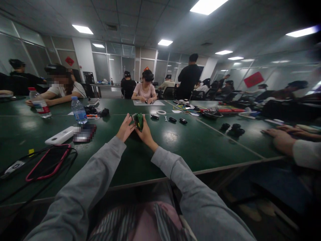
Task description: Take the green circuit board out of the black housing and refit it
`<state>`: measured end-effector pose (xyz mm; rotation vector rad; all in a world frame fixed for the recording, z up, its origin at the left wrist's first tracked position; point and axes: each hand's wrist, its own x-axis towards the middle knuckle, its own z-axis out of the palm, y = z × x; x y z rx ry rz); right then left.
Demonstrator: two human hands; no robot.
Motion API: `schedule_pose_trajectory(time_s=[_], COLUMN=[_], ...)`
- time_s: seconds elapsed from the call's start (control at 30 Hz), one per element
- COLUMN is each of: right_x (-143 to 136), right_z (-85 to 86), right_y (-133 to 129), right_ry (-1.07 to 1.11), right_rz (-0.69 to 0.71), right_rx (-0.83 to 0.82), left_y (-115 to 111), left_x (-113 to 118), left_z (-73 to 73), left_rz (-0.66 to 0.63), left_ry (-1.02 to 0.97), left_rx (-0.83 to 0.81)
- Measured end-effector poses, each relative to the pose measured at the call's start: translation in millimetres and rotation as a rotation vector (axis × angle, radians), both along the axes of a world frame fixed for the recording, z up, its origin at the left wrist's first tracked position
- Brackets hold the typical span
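Observation:
My right hand [145, 134] is closed around a small dark-green object [138, 122] with a yellow spot, held up over the green table. What kind of thing it is, I cannot make out. Close by on its left is my left hand [125, 128], fingers spread, the tips at or near the object's edge. Just right of the hands, the table carries a black oval piece [154, 117], a small wrench [165, 118], and two more black oval pieces, one nearer [172, 119] and one farther right [183, 121]. A white ring [161, 112] lies behind them.
Left on the green table [185, 147] are a water bottle [79, 110], a red-capped bottle [40, 103], a white power bank [60, 135] and a pink-edged phone [48, 162] among cables. A co-worker's hands [283, 135] rest at right. Another person [144, 88] sits opposite.

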<state>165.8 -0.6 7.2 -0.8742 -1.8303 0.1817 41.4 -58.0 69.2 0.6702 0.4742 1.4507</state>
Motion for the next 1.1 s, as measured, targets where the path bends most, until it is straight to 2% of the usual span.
schedule_pose_trajectory(time_s=[0.1,0.2,0.37,0.5,0.6,0.8,1.1], right_x=[2,4,10,12,11,9,12], right_z=[1.4,2.9,5.6,2.5,-2.3,-10.9,-23.5], right_y=[2,0,2,4,4,4,8], right_ry=[0.109,0.209,0.272,0.199,0.119,0.003,-0.130], right_rz=[0.043,0.053,0.003,-0.011,-0.013,0.011,0.032], right_rx=[-0.107,-0.188,-0.244,-0.199,-0.129,-0.049,-0.050], left_y=[3,16,51,72,79,79,76], left_x=[-5,-19,-44,-54,-56,-55,-53], left_z=[-3.0,-14.4,-52.0,-81.2,-93.1,-99.4,-97.8], left_rz=[0.013,0.106,0.374,0.449,0.448,0.353,0.313], left_ry=[0.084,0.164,0.381,0.692,0.858,0.942,0.914], left_rx=[0.127,0.149,0.078,0.074,0.073,0.045,-0.005])
